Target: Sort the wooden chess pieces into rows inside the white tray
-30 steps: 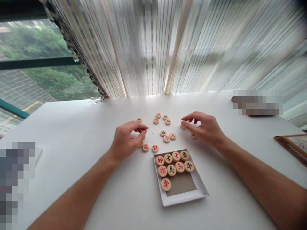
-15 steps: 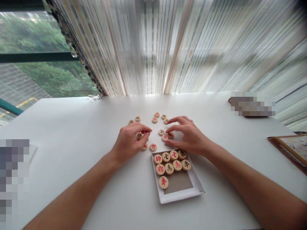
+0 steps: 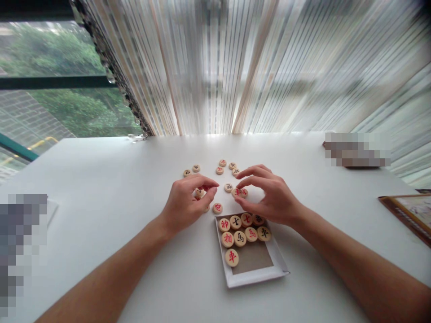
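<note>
A red-marked round piece (image 3: 236, 192) is pretty clearly pinched between the thumb and a fingertip of the right hand (image 3: 273, 195), right on the white table (image 3: 107, 188), just past the far edge of a shallow tray (image 3: 257, 277). Another red-marked piece (image 3: 245, 193) is partly hidden behind it, and a black-marked piece (image 3: 228, 187) can be spotted just to its left. The left hand (image 3: 185, 202) is loosely curled and not clamped on anything, thumb and index tips kept slightly apart above a few half-covered pieces (image 3: 200, 192). Nine pieces (image 3: 251, 234) are lined up in the tray: two rows of four, plus a lone red one at left. More loose pieces (image 3: 219, 170) are scattered farther back, toward the string curtain (image 3: 208, 89).
</note>
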`<move>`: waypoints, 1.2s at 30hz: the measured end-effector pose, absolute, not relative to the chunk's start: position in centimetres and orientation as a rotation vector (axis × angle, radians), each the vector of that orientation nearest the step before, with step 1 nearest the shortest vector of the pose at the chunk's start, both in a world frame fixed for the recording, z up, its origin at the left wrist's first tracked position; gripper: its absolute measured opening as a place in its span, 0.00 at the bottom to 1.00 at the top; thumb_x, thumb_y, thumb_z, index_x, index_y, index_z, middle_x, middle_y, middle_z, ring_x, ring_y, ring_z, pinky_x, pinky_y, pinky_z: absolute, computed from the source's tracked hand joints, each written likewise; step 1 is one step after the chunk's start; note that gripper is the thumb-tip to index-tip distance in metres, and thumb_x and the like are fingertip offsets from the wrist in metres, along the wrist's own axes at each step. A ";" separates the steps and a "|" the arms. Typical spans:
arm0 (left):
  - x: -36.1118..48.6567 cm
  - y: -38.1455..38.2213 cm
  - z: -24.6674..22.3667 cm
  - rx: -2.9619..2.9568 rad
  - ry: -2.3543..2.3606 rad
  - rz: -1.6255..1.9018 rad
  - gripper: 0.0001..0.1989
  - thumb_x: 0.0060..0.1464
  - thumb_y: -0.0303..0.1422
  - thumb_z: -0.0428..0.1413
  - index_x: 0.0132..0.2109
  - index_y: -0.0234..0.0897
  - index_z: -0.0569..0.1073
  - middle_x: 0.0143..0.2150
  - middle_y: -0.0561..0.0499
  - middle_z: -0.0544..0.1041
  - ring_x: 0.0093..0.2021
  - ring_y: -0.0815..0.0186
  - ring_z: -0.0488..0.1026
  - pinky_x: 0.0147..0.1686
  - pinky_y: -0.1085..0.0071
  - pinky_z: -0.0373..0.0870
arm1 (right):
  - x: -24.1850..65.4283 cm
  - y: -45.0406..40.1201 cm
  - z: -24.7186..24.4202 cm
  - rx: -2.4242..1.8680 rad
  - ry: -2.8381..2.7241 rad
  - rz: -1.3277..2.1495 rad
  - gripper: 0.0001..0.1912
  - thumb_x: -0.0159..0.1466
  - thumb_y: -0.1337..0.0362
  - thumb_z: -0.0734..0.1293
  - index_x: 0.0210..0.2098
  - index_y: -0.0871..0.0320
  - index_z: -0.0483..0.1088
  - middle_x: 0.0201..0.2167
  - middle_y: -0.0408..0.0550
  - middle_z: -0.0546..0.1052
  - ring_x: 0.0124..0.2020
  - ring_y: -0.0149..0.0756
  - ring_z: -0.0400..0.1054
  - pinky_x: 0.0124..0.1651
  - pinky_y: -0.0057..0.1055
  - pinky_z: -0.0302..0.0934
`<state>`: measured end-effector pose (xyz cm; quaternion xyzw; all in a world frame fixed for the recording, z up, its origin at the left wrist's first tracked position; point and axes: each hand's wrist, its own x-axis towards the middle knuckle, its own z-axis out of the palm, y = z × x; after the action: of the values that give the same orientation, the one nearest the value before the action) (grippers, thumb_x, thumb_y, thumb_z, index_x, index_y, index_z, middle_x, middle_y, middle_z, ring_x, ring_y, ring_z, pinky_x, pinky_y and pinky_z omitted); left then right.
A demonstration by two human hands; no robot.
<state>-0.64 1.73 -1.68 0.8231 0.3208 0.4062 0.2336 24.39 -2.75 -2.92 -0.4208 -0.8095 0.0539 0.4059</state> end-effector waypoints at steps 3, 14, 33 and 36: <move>-0.2 0.6 -0.9 2.108 0.881 1.013 0.06 0.62 0.31 0.63 0.42 0.35 0.85 0.34 0.49 0.86 0.33 0.66 0.80 0.29 0.73 0.70 | 23.8 -3.9 -2.1 -0.919 -2.013 0.142 0.09 0.64 0.68 0.76 0.43 0.54 0.77 0.39 0.52 0.84 0.42 0.44 0.78 0.46 0.41 0.74; 0.6 -1.1 0.0 1.884 0.774 0.812 0.07 0.62 0.33 0.65 0.40 0.38 0.88 0.36 0.48 0.88 0.34 0.64 0.81 0.33 0.70 0.70 | 22.7 -5.2 -1.4 -0.856 -1.967 0.201 0.08 0.66 0.66 0.76 0.44 0.53 0.77 0.34 0.49 0.84 0.34 0.41 0.77 0.38 0.39 0.73; 0.5 -1.4 0.0 1.823 0.795 0.853 0.07 0.62 0.34 0.64 0.40 0.36 0.87 0.35 0.48 0.88 0.35 0.62 0.81 0.37 0.68 0.74 | 21.9 -6.0 -1.8 -0.945 -1.627 0.850 0.06 0.68 0.64 0.76 0.44 0.57 0.84 0.27 0.47 0.84 0.27 0.34 0.78 0.27 0.27 0.72; 0.5 -1.4 -0.1 1.809 0.776 0.857 0.06 0.62 0.33 0.65 0.42 0.36 0.87 0.36 0.48 0.88 0.36 0.63 0.82 0.38 0.69 0.75 | 21.9 -6.1 -1.8 -0.947 -1.603 0.875 0.06 0.68 0.64 0.76 0.44 0.57 0.84 0.27 0.47 0.84 0.25 0.34 0.78 0.27 0.28 0.74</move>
<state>0.53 -1.38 -0.10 0.7405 0.3178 0.3507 0.4772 21.86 -6.08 -1.75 -0.3943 -0.6673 0.3643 0.5162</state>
